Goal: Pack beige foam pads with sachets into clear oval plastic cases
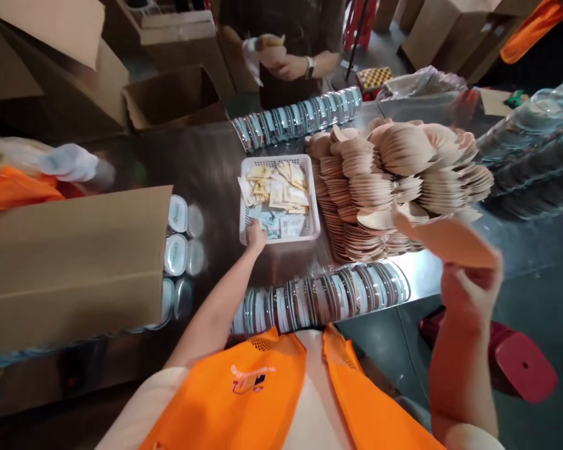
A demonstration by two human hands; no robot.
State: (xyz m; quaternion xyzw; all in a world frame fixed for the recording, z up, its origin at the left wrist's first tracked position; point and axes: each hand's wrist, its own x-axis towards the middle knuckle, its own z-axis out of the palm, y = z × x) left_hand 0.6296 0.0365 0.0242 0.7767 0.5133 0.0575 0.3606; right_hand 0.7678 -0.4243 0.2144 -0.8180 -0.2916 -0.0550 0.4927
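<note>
My left hand (257, 236) reaches over the near left corner of a white plastic basket (315, 215), its fingers closed on a small blue-and-white packet (268, 224) among others. Yellow-and-white packets (281, 187) fill the basket's far part. At the right, my raised right hand (469, 290) grips a tan, curved, spoon-shaped piece (445, 237), blurred by motion. Its tip overlaps the view of a large heap of stacked tan pieces (406, 150) with rounded ends, beside the basket.
Rows of nested clear plastic containers lie along the near edge (309, 300), far edge (300, 119) and right (535, 150). A cardboard box (75, 269) stands left, beside lidded tubs (176, 255). Across the table, a person's hands (281, 59) hold something. A red stool (520, 365) stands below right.
</note>
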